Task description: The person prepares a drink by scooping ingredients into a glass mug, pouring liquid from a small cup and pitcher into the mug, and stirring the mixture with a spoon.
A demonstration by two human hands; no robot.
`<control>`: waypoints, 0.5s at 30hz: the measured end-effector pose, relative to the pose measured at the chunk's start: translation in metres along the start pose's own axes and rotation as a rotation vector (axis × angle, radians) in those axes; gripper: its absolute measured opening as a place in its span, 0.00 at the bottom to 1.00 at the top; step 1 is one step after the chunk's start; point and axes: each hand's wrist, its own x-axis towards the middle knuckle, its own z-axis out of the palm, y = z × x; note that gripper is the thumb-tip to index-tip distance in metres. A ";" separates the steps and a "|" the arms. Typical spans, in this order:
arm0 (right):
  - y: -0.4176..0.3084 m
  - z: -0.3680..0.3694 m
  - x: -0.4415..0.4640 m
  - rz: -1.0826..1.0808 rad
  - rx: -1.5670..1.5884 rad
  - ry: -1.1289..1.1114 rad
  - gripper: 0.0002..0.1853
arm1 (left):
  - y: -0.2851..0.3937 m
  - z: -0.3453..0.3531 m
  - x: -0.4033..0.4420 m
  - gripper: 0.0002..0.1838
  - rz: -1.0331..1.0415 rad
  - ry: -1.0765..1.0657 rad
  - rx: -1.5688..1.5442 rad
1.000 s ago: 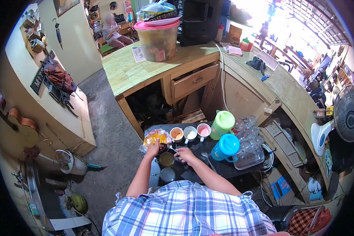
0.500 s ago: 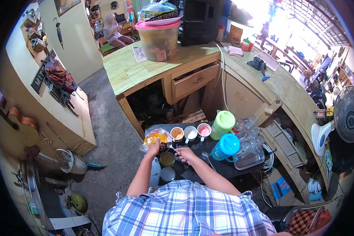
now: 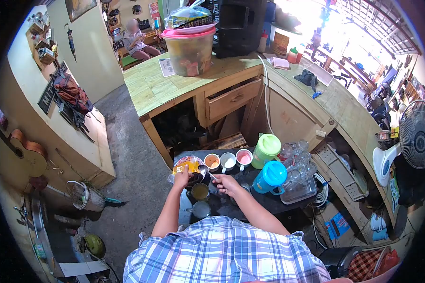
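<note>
My right hand (image 3: pixel 225 184) grips a metal spoon (image 3: pixel 204 170) by the handle, its bowl pointing left toward my other hand. My left hand (image 3: pixel 181 178) is closed beside a dark lump (image 3: pixel 195 178); what its fingers hold is partly hidden. Just beyond the fingertips, a yellow-orange plastic packet (image 3: pixel 189 165) lies on a patterned plate (image 3: pixel 177 165). Three white cups stand in a row: one with orange contents (image 3: pixel 212 161), one with white (image 3: pixel 228 161), one with pink (image 3: pixel 244 157). Nearer me are a glass of brownish-yellow liquid (image 3: pixel 200 191) and a clear glass mug (image 3: pixel 201 209).
A green-lidded pitcher (image 3: pixel 267 150) and a blue pitcher (image 3: pixel 273 176) stand right of the cups. Several upturned glasses (image 3: pixel 297 165) fill a clear tray (image 3: pixel 300 192). Behind is a wooden counter (image 3: pixel 151 89) with a partly open drawer (image 3: pixel 233 99). A person (image 3: pixel 136 42) sits far back.
My left hand has drawn slightly back and left, and a dark lump now shows beside it. The spoon's bowl has risen a little, farther from me. My right hand has shifted slightly right.
</note>
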 end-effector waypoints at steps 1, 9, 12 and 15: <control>-0.002 -0.003 -0.004 -0.018 0.023 0.001 0.21 | 0.001 -0.002 -0.003 0.40 0.002 -0.002 0.001; -0.007 -0.051 -0.092 -0.303 0.271 -0.009 0.18 | 0.040 -0.010 -0.048 0.22 0.337 0.089 -0.053; 0.003 -0.072 -0.133 -0.421 0.319 0.159 0.15 | 0.077 -0.002 -0.091 0.21 0.386 -0.333 -0.121; 0.017 -0.092 -0.166 -0.495 0.321 0.308 0.13 | 0.072 0.031 -0.099 0.39 0.460 -0.665 0.027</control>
